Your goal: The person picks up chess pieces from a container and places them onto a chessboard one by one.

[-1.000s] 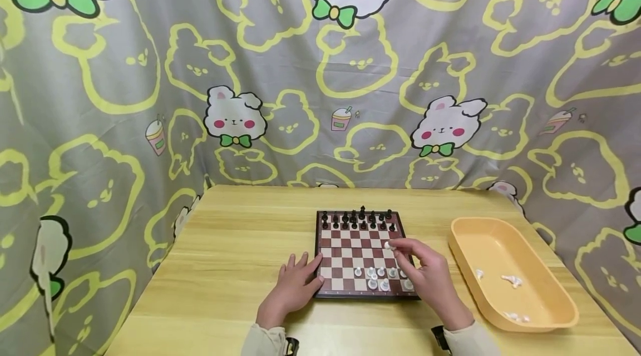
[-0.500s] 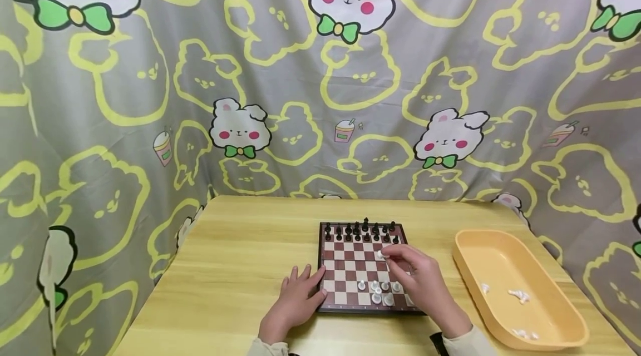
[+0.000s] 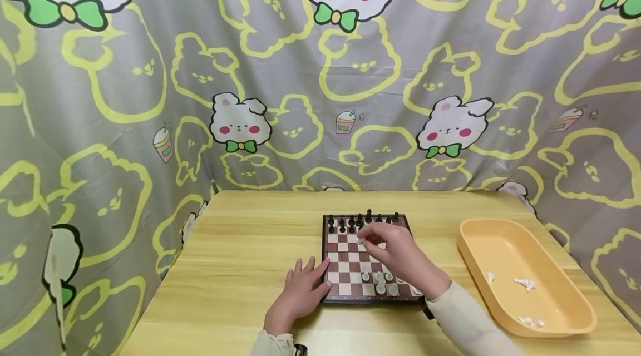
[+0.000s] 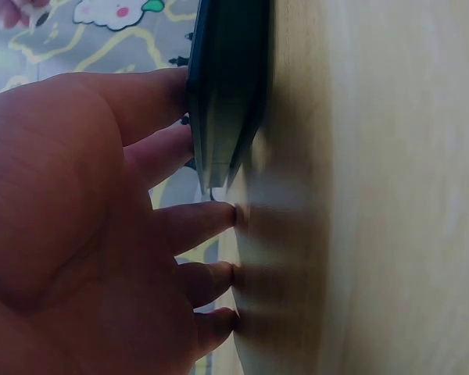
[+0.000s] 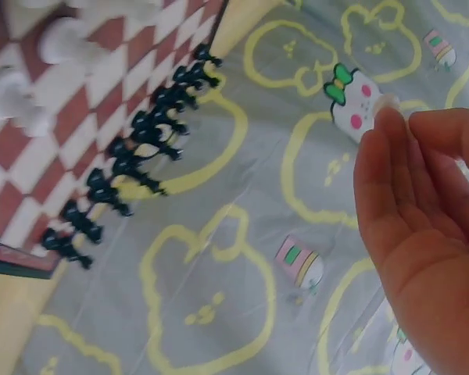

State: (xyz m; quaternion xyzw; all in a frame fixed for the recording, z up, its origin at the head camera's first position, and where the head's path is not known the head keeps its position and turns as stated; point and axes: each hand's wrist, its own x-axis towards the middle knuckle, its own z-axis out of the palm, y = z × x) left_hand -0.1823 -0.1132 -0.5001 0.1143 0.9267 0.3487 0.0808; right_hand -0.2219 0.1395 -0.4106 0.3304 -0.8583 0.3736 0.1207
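My right hand (image 3: 400,253) pinches a small white chess piece (image 3: 360,241) between thumb and fingertips above the far half of the chessboard (image 3: 331,267). In the right wrist view only a pale tip of that white piece (image 5: 386,101) shows, so its kind is unclear. My left hand (image 3: 299,293) lies at the board's left edge, thumb and forefinger touching it. The left wrist view shows its other fingertips on the table beside the board's side (image 4: 227,101). Black chess pieces (image 5: 133,156) line the far rows, and several white chess pieces (image 3: 380,285) stand near the front right.
An orange tray (image 3: 506,245) sits right of the board, with several white chess pieces (image 3: 526,283) lying in it. The wooden table (image 3: 240,256) ends at a patterned curtain (image 3: 300,122) behind and at both sides.
My right hand has moved left across the board with the white chess piece, now close to the black rows. My left hand stays at the board's edge. The head view has shifted slightly.
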